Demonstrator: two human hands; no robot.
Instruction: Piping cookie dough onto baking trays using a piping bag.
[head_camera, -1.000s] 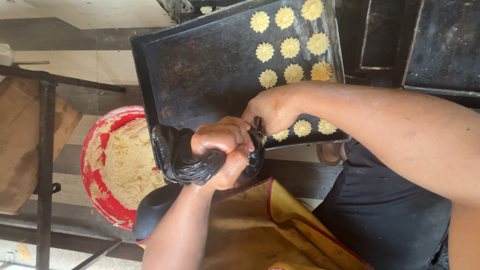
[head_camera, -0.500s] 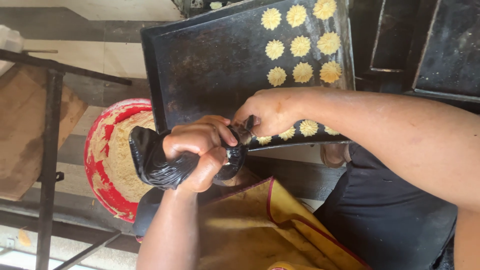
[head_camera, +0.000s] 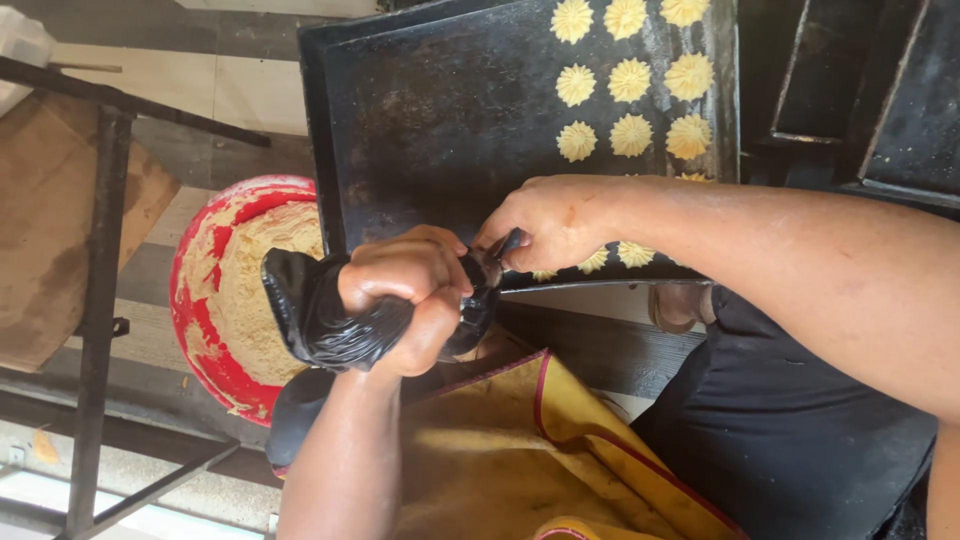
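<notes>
Piped cookies (head_camera: 630, 80) on baking tray (head_camera: 430, 120), dough bowl (head_camera: 225, 290) left of tray, piping bag (head_camera: 330, 315) between

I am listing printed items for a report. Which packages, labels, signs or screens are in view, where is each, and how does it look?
Labels, signs, screens: none visible.
Black bag: soft, shiny black plastic with a twisted end, gripped by the left hand and the right hand, at the near edge of the black tray.
White object: top left corner, mostly cut off; its kind cannot be told.
</notes>
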